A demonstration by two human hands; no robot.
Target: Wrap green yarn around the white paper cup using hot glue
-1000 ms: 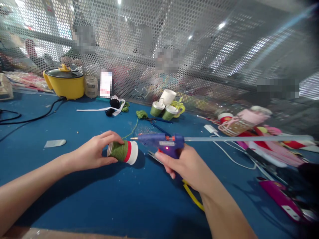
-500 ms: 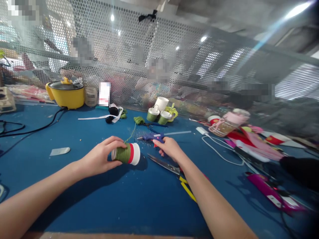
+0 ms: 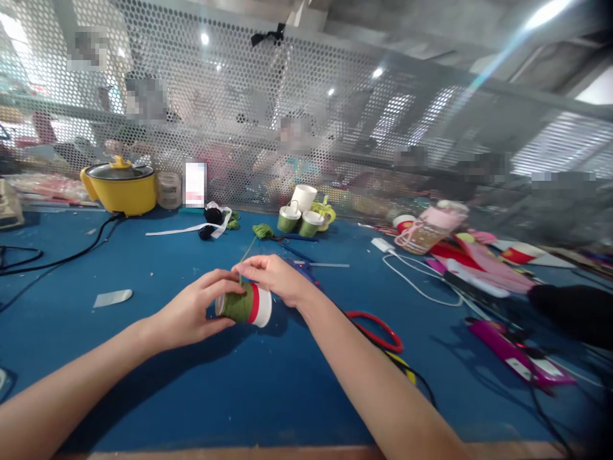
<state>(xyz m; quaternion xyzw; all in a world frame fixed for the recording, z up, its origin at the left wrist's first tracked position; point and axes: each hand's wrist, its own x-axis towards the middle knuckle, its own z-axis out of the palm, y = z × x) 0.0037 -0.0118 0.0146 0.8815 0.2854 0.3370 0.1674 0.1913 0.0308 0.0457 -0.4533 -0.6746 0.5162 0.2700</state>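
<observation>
My left hand [image 3: 198, 306] is closed around a paper cup [image 3: 262, 305] that lies on its side, white at the rim with a red band. Green yarn [image 3: 238, 305] is wound around much of the cup's wall. Just above the cup, my right hand [image 3: 268, 275] pinches the yarn strand, which runs up to a small green yarn bundle [image 3: 262, 231] on the table. Behind my right hand lies a blue glue gun [image 3: 306, 271], partly hidden. Under my right forearm are scissors with red and yellow handles [image 3: 378, 332], their blades covered.
A yellow electric pot [image 3: 122, 188], a jar [image 3: 168, 190] and a lit phone [image 3: 195, 184] stand at the back left. Small green-wrapped cups [image 3: 289, 219] sit back centre. On the right are a white cable [image 3: 424, 294], craft materials and a purple power strip [image 3: 520, 354].
My right hand has let go of the glue gun and moved left to the yarn at the cup. My left hand still holds the cup. The view has shifted slightly.
</observation>
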